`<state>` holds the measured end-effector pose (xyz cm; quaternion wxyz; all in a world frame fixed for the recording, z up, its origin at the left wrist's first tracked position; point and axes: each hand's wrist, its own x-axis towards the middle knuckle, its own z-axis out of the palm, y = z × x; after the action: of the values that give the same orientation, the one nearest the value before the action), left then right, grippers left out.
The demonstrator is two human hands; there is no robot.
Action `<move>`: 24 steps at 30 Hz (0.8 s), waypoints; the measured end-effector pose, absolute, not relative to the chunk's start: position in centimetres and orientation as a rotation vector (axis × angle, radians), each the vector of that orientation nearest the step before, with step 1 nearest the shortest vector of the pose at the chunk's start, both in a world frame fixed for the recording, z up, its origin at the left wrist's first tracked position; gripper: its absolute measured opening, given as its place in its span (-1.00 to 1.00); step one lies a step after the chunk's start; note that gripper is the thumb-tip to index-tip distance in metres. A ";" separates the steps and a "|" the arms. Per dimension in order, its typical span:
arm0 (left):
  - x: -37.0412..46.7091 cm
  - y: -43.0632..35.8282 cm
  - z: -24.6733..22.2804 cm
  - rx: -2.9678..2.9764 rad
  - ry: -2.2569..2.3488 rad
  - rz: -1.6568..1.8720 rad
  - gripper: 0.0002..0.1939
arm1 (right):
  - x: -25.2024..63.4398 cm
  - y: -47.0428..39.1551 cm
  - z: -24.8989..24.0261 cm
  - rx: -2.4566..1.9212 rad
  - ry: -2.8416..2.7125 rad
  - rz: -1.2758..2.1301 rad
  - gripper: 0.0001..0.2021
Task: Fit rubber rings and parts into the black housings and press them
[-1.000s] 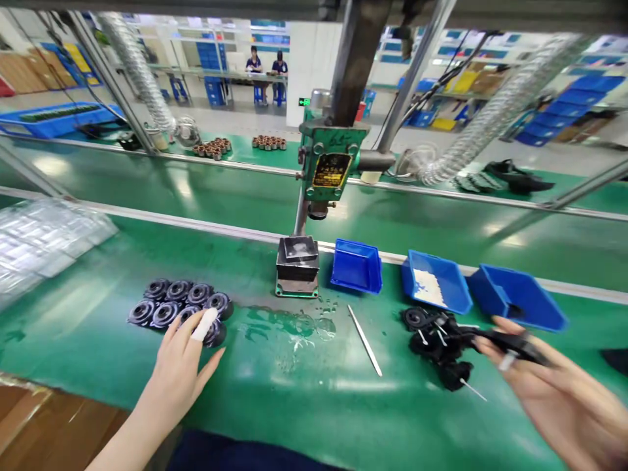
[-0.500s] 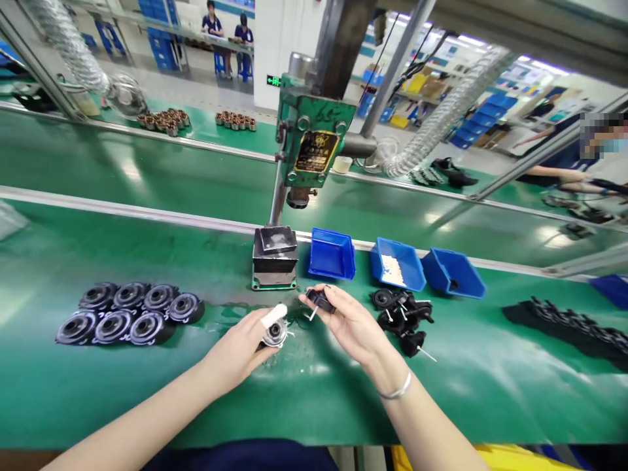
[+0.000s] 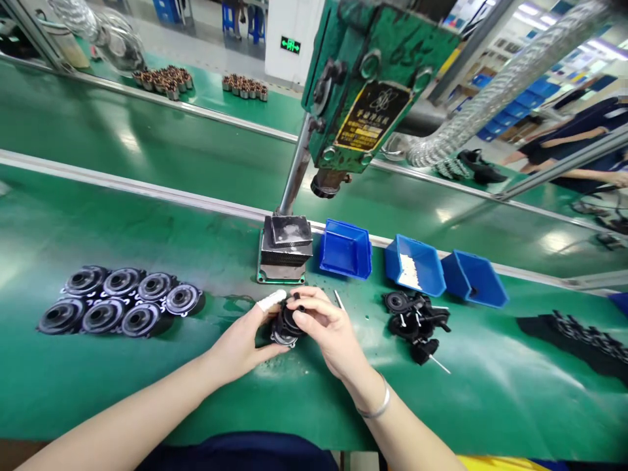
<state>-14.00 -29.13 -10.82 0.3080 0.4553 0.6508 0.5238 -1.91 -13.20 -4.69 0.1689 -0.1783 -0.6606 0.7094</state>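
In front of the press, my left hand, with a white wrap on one finger, grips a round metal housing from the side. My right hand grasps a black plastic part against the top of that housing; the fingers hide much of both pieces. Just beyond the right fingertips shows a thin pale rod. Several black parts with white rods lie heaped to the right. Over on the left, several round black-and-silver housings sit in two rows.
A green press head overhangs its dark metal base block. Three blue bins stand behind my hands: one, one with white pieces, and one farther right. A dark strip of parts lies at far right.
My right hand has moved left, bringing the black part onto the housing in my left hand. The view has shifted closer to the press.
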 end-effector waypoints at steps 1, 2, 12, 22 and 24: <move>-14.0 -29.1 -10.9 1.207 1.726 1.384 -0.20 | -1.8 -13.2 -4.6 -0.472 -1.932 1.967 -0.86; -14.0 -29.1 -11.0 1.212 1.731 1.384 -0.20 | -1.7 -13.2 -4.5 -0.435 -1.984 1.907 -0.87; -14.0 -29.2 -11.0 1.385 1.838 1.351 -0.32 | -0.6 -14.6 -6.4 -0.373 -2.207 1.503 -0.61; -14.4 -29.0 -9.7 1.617 1.815 1.387 -0.57 | -0.2 -15.2 -7.7 -0.379 -2.177 1.485 -0.59; -14.4 -29.0 -9.6 1.616 1.820 1.393 -0.56 | -0.3 -15.2 -7.7 -0.373 -2.186 1.471 -0.60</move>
<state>-14.44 -28.97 -9.61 0.1677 0.5681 0.6399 0.4896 -0.26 -15.15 -7.71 0.2377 -0.1360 -0.7979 0.5370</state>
